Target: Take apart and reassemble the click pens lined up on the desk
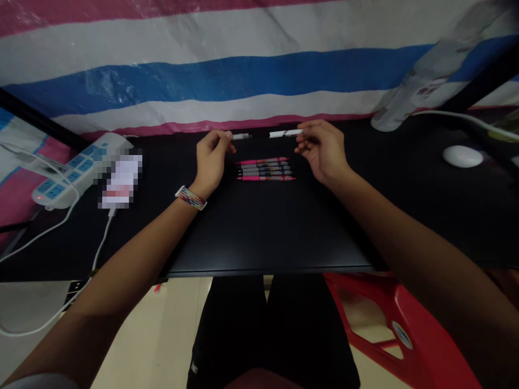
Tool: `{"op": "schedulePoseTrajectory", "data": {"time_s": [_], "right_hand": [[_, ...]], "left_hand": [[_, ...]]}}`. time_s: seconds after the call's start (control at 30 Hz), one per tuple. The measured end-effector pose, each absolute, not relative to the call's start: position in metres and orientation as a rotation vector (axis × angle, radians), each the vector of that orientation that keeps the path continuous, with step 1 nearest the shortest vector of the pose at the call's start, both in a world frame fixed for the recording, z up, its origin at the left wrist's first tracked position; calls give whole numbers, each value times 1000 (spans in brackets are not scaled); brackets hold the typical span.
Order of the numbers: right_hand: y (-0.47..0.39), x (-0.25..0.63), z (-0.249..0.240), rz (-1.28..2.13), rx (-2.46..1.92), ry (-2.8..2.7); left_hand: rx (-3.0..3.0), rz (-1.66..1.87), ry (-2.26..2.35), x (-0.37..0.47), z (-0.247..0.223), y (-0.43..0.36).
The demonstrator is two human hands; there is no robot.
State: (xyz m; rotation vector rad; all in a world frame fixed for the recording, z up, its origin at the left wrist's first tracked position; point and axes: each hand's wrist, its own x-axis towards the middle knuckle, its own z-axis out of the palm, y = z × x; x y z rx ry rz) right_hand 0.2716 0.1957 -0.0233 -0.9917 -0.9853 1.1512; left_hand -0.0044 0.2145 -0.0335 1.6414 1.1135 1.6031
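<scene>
Left hand pinching short pen piece | right hand gripping white pen barrel, ends apart above desk | step: likely joining halves | next: aligning tips | four pink pens lying beneath

free: near desk | blocked: 4 pens, bottle

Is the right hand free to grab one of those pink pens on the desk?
Probably not at once: the right hand already holds a white pen piece. The pink pens lie close, unobstructed.
</scene>
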Motion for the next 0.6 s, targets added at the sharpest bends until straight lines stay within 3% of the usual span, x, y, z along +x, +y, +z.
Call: {"op": "schedulePoseTrajectory", "data": {"time_s": [0.43,0.6], "right_hand": [[199,273,-24,1072,-1045,-986],[190,263,-19,1166,-988,-1024]], "left_hand": [[1666,1597,1160,-5,-32,213],[1741,1438,1075,2,-24,202]]}}
